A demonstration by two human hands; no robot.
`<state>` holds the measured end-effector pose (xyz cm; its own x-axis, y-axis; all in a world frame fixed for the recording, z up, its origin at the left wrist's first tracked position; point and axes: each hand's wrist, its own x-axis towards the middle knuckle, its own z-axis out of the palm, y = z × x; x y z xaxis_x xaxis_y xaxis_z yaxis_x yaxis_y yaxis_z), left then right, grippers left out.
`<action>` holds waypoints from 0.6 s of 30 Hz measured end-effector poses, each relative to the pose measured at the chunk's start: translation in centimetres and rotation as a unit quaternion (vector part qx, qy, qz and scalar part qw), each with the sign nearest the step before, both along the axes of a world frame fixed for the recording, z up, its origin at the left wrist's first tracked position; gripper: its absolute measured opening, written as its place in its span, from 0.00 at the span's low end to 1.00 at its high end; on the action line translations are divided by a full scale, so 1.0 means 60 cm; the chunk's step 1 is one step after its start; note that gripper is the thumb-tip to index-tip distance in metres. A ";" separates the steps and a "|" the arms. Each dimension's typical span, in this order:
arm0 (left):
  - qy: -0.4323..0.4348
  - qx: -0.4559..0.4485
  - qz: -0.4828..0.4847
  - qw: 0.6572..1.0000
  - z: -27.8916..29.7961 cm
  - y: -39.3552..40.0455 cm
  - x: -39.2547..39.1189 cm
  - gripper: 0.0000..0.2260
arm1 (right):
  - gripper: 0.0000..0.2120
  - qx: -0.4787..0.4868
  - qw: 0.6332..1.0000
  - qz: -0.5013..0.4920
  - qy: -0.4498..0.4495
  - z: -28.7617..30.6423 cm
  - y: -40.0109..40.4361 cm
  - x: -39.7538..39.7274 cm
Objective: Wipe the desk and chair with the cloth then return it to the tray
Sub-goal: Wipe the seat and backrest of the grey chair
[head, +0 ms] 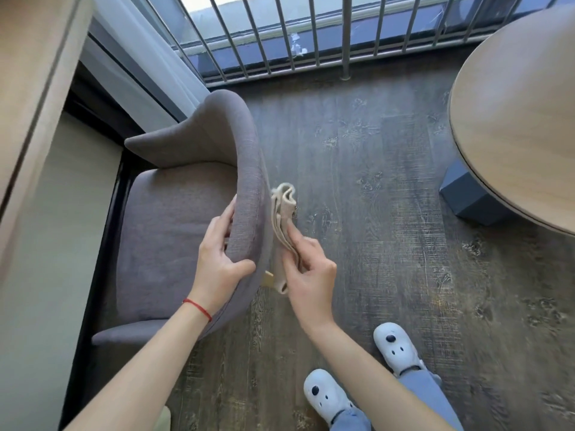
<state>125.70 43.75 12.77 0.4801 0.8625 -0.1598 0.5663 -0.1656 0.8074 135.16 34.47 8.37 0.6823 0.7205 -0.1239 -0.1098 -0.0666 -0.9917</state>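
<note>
A grey upholstered chair [174, 231] with a curved backrest stands at the left centre. My left hand [219, 259] grips the top edge of the backrest, thumb on the outer side. My right hand [306, 275] holds a folded beige cloth [283, 213] pressed flat against the outer face of the backrest. The round wooden desk [522, 119] is at the upper right, apart from both hands. No tray is in view.
A metal railing [280, 35] and window run along the top. A wooden cabinet side [28, 88] stands at the far left. The desk's blue base [469, 191] rests on the dark wood floor. My feet in pale blue clogs [395, 343] are at the bottom right.
</note>
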 end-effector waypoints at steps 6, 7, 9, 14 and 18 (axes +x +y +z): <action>-0.001 0.003 0.000 1.000 0.001 0.001 0.001 0.44 | 0.22 0.000 0.998 0.009 -0.056 0.014 0.062 0.015; -0.001 0.002 0.002 1.000 0.001 0.001 0.001 0.44 | 0.22 -0.038 0.998 0.017 -0.055 0.007 0.071 0.032; 0.000 -0.005 0.009 1.000 0.002 -0.001 0.002 0.44 | 0.21 -0.053 0.998 -0.006 -0.037 0.013 0.085 0.056; 0.001 -0.012 0.005 1.000 0.002 0.000 0.003 0.44 | 0.22 0.020 0.996 -0.010 -0.084 0.044 0.101 0.035; 0.005 -0.006 0.007 1.000 0.003 -0.001 0.003 0.44 | 0.22 -0.088 0.993 0.064 -0.043 0.013 0.068 0.052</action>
